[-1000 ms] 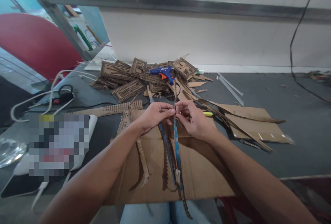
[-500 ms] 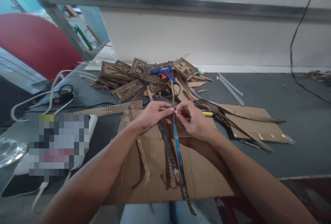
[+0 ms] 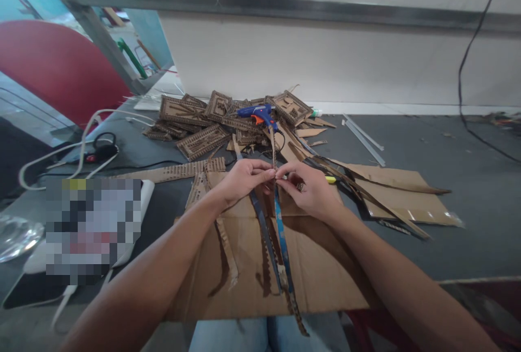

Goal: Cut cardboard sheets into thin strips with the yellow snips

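A long, narrow cardboard strip [image 3: 280,224], blue on part of its face, runs away from me between my hands. My left hand [image 3: 248,179] pinches it between thumb and fingers. From the other side my right hand [image 3: 304,186] closes its thumb and forefinger on the same spot, fingertips nearly touching the left ones. A greyish strip [image 3: 264,227] and a shorter brown strip [image 3: 227,249] lie beside it. All rest over a flat cardboard sheet [image 3: 325,270] at the table's front edge. A yellow-handled tool [image 3: 330,179] shows partly behind my right hand.
Behind my hands a blue glue gun [image 3: 258,113] lies on a heap of decorated cardboard panels [image 3: 203,143]. Clear sticks [image 3: 364,140] and a cardboard piece [image 3: 394,194] with loose strips are to the right. White cables [image 3: 83,146] and a blurred-out device [image 3: 93,227] occupy the left.
My right fingertips have shifted slightly and closed in against the strip. My left hand stays in place, and the rest looks the same.
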The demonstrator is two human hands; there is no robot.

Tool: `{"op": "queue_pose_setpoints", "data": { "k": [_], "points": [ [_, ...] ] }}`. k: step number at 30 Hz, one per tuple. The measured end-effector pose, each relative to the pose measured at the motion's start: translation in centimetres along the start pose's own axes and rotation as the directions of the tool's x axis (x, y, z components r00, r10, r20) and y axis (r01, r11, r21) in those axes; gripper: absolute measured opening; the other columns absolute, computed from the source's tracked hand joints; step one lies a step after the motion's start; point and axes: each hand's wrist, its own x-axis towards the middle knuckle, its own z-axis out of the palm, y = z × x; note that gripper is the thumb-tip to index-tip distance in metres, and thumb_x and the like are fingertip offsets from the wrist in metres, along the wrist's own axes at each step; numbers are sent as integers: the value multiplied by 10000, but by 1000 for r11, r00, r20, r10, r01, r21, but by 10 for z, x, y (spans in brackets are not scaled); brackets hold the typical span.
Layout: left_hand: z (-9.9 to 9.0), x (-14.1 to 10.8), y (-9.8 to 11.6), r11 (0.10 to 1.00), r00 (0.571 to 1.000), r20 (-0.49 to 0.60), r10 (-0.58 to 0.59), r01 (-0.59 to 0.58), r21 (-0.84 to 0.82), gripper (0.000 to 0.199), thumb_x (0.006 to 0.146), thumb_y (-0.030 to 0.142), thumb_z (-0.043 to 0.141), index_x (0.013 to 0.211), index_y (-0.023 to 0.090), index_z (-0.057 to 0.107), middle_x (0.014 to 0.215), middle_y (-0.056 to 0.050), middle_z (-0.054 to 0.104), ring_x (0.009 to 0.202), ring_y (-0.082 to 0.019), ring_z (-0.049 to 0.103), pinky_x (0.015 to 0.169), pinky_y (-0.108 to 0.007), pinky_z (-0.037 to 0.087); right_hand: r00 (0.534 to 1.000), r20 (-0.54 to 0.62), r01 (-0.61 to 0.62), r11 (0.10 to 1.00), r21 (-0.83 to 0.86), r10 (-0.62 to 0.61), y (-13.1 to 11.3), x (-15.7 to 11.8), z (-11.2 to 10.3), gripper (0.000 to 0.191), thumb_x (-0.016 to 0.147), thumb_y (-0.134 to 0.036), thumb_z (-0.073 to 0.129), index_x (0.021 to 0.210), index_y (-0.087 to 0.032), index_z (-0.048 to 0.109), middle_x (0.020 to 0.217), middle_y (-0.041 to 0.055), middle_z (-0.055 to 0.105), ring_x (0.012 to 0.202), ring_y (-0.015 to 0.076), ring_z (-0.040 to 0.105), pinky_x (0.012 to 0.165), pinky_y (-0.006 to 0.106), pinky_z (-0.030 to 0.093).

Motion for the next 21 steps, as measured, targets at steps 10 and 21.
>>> {"op": "queue_pose_setpoints", "data": {
  "k": [10, 21],
  "points": [
    [-1, 2, -3, 999, 998, 43, 39, -40, 31, 372, 769, 445, 778, 899, 103, 711, 730, -39, 712, 574, -95, 629, 590, -217, 539, 996, 80, -46, 999, 9, 46, 3, -2, 4, 143, 931, -192, 528, 1065, -242, 516, 904, 22, 635, 643, 130, 577, 609, 271, 457],
    [-1, 2, -4, 997, 997, 41, 65, -66, 27, 383, 783, 456, 766, 919, 105, 693, 776, -32, 707, 593, -86, 633, 592, -204, 551, 998, 51, -48, 997, 55, 45, 4, -2, 3, 235, 898, -157, 570, 1106, -249, 515, 924, 17, 624, 625, 119, 568, 636, 283, 478]
  ]
}}
